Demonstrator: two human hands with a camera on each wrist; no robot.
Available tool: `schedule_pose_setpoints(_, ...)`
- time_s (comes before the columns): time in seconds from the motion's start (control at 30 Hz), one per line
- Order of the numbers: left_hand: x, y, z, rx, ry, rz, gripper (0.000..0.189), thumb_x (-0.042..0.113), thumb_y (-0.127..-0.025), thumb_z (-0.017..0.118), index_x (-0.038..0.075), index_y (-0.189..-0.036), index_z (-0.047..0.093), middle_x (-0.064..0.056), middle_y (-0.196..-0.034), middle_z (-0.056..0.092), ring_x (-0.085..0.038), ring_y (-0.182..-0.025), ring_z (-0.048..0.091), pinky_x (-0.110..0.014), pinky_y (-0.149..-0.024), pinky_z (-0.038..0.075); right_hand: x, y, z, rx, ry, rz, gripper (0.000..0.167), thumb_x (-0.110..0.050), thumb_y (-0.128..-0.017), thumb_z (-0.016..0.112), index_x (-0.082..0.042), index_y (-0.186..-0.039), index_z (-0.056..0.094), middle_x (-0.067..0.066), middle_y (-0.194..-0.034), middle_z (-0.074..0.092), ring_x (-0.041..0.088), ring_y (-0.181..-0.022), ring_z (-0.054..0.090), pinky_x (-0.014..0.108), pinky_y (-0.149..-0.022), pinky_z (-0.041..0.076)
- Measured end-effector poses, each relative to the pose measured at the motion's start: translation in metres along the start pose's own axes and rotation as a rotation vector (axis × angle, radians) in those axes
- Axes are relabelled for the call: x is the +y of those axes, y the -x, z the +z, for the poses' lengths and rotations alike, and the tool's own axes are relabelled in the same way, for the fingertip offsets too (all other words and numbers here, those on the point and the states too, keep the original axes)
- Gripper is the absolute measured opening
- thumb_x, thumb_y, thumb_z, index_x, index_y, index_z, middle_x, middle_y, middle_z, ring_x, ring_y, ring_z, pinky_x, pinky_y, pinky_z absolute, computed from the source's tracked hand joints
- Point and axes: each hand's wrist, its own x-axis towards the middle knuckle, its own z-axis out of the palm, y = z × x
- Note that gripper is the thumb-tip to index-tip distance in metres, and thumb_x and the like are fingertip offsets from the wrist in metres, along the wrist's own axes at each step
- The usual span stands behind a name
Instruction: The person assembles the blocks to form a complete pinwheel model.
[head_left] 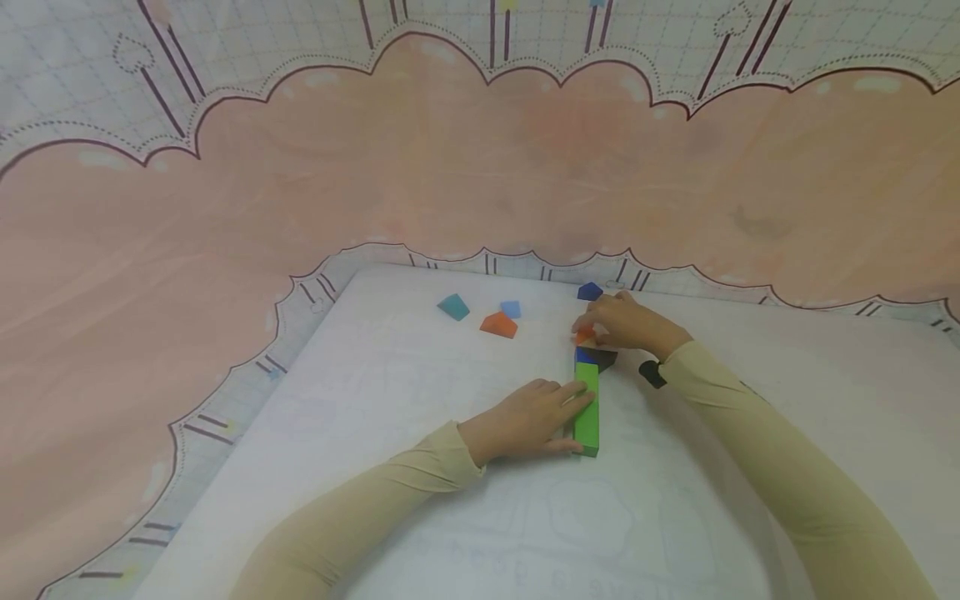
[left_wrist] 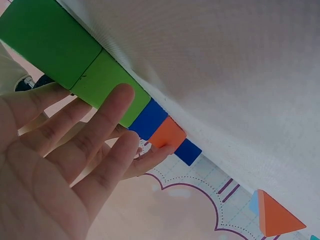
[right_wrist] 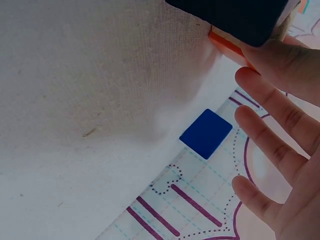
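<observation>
On the white mat (head_left: 420, 467), a row of blocks laid end to end: long green block (head_left: 587, 412) nearest, then a small blue block (head_left: 584, 356), then a small orange block (head_left: 584, 336) at the far end. Left hand (head_left: 528, 419) flat beside the green block, fingers straight and loosely together, fingertips (left_wrist: 120, 97) resting against its side, nothing gripped. Right hand (head_left: 626, 323) at the far end of the row, fingers spread apart in the right wrist view, upper fingertips (right_wrist: 270, 57) touching the orange block; a true pinch cannot be told. Dark block (head_left: 606, 358) just right of the blue one, under the right hand. Beyond, apart from the row: a loose dark-blue block (head_left: 589, 291) near the mat's far edge, an orange wedge (head_left: 498, 324), a light-blue block (head_left: 511, 309) just behind it, a teal block (head_left: 453, 306) further left. Beige sleeves on both arms. Pink scalloped cloth (head_left: 225, 250) around and behind the mat.
</observation>
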Motion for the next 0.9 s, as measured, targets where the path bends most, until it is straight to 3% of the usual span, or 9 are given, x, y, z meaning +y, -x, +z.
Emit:
schedule_pose_setpoints(0.23,0.000,0.000,0.001,-0.002,-0.002,-0.002,0.071,0.060,-0.092,0.042,0.016,-0.146,0.033,-0.004,-0.148,0.039,-0.017,-0.123,0.051,-0.031,-0.106,0.039,0.000,0.000,0.001,-0.010,0.009,0.020,0.034,-0.005,-0.080,0.071,-0.017,-0.113,0.069,0.006,-0.109,0.069,0.029,-0.106,0.058,0.061,-0.096,0.036)
schedule_pose_setpoints(0.43,0.000,0.000,0.002,0.009,-0.007,0.007,0.071,0.060,-0.092,0.042,0.015,-0.146,0.033,-0.004,-0.148,0.040,-0.017,-0.122,0.052,-0.030,-0.106,0.040,0.004,0.008,0.002,0.023,0.045,0.055,0.044,-0.008,-0.080,0.072,-0.015,-0.123,0.062,0.013,-0.124,0.062,0.036,-0.119,0.053,0.066,-0.102,0.031)
schedule_pose_setpoints(0.73,-0.001,-0.001,0.002,0.002,0.005,0.009,0.071,0.060,-0.092,0.041,0.016,-0.147,0.032,-0.004,-0.149,0.038,-0.017,-0.123,0.051,-0.031,-0.107,0.039,0.008,0.033,0.004,0.178,0.116,0.067,0.041,-0.011,-0.080,0.073,-0.011,-0.120,0.062,0.016,-0.121,0.061,0.037,-0.119,0.051,0.062,-0.101,0.034)
schedule_pose_setpoints(0.9,-0.002,-0.001,0.001,0.004,-0.004,0.011,0.072,0.061,-0.091,0.042,0.016,-0.146,0.033,-0.004,-0.148,0.039,-0.017,-0.122,0.052,-0.031,-0.106,0.040,-0.007,0.048,0.009,0.334,0.167,-0.017,0.035,-0.017,-0.080,0.073,-0.009,-0.113,0.064,0.015,-0.114,0.063,0.035,-0.112,0.055,0.060,-0.096,0.039)
